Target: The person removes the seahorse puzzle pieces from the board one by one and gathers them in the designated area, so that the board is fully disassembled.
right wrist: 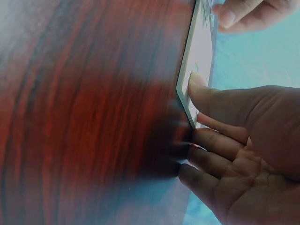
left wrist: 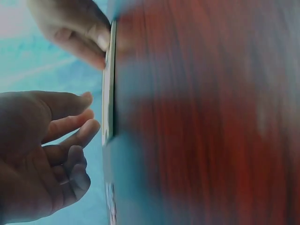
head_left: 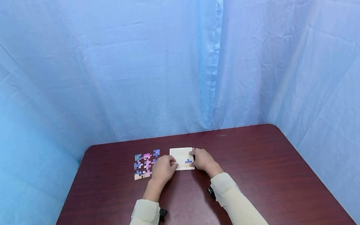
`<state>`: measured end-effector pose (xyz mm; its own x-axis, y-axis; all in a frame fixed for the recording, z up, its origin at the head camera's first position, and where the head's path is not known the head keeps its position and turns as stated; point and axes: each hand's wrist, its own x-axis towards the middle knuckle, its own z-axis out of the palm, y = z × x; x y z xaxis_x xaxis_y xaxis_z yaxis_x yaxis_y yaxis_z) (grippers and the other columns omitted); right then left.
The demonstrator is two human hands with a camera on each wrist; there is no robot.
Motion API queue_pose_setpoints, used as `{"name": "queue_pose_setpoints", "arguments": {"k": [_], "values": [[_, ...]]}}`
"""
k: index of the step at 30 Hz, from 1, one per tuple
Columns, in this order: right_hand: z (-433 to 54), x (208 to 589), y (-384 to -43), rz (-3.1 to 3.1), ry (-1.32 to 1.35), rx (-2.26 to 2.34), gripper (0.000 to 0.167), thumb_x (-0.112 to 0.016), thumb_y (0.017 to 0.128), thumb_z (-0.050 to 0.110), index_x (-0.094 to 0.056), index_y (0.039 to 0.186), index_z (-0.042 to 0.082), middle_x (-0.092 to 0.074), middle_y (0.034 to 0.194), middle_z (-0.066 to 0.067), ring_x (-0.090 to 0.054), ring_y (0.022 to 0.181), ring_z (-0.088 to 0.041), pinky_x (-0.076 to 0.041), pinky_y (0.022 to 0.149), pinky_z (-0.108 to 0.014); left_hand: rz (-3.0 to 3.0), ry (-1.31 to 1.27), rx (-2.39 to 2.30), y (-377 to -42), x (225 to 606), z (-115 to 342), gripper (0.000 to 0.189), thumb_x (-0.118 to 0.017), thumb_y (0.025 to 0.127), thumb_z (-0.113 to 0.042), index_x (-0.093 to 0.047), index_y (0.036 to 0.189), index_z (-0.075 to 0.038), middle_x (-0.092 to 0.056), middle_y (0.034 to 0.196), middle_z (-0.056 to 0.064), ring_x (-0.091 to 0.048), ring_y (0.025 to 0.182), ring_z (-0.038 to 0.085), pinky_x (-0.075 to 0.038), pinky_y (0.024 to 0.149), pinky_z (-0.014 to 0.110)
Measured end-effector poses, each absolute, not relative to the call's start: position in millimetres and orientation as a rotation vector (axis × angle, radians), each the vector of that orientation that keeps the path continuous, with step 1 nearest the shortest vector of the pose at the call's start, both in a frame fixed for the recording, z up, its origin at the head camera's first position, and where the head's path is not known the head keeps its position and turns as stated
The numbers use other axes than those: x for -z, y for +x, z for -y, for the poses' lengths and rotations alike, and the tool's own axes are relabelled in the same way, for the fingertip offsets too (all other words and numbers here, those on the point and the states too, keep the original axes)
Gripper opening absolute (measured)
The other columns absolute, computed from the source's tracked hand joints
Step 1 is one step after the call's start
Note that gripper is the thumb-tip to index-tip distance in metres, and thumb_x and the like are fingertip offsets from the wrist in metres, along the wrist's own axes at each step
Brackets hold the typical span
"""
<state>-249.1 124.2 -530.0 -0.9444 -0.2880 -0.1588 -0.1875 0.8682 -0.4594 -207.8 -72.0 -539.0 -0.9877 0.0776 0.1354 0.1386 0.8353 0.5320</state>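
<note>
A white square puzzle tray (head_left: pixel 182 155) lies on the table, with a blue and tan puzzle piece (head_left: pixel 188 161) in its near right corner. My right hand (head_left: pixel 204 160) grips the tray's right side. Its thumb (right wrist: pixel 200 93) lies over the tray's face, while the other fingers reach along the outer edge. Over the tray's left side hovers my left hand (head_left: pixel 163 171), thumb and fingertips loosely bent toward each other with nothing visible between them. Several loose puzzle pieces (head_left: pixel 147 164), pink, blue and tan, lie left of the tray, some partly hidden by the left hand.
The dark red wooden table (head_left: pixel 269 185) has rounded far corners. Blue curtains (head_left: pixel 140 64) hang behind it and along both sides. A black device (head_left: pixel 163 214) is strapped at the left wrist, and another (head_left: pixel 211 193) at the right.
</note>
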Motion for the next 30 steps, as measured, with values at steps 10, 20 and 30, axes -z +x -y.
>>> {"name": "queue_pose_setpoints", "arguments": {"k": [10, 20, 30], "values": [[-131, 530, -248, -2.803, -0.413, 0.697, 0.056, -0.080, 0.090, 0.010, -0.064, 0.143, 0.001, -0.057, 0.154, -0.022, -0.052, 0.147, -0.036, -0.053, 0.106, -0.043, 2.958, -0.319, 0.932, -203, 544, 36, 0.028, -0.079, 0.094, -0.021, -0.076, 0.118, -0.006, -0.062, 0.083, 0.001, -0.053, 0.073, 0.011, -0.045, 0.067, 0.031], [-133, 532, -249, -2.806, -0.427, 0.697, 0.055, -0.070, 0.090, 0.005, -0.063, 0.144, 0.000, -0.056, 0.154, -0.024, -0.050, 0.149, -0.037, -0.052, 0.109, -0.042, 2.912, -0.284, 0.856, -206, 552, 20, 0.026, -0.080, 0.091, -0.019, -0.080, 0.116, -0.011, -0.062, 0.083, 0.002, -0.062, 0.076, 0.020, -0.051, 0.067, 0.038], [-131, 534, -251, -2.775, -0.375, 0.714, 0.059, -0.057, 0.087, -0.004, -0.062, 0.145, 0.004, -0.057, 0.155, -0.020, -0.045, 0.152, -0.036, -0.048, 0.103, -0.038, 2.994, -0.171, 0.881, -211, 548, 17, 0.029, -0.083, 0.089, -0.018, -0.077, 0.117, -0.011, -0.067, 0.091, 0.005, -0.067, 0.083, 0.022, -0.055, 0.074, 0.042]]}}
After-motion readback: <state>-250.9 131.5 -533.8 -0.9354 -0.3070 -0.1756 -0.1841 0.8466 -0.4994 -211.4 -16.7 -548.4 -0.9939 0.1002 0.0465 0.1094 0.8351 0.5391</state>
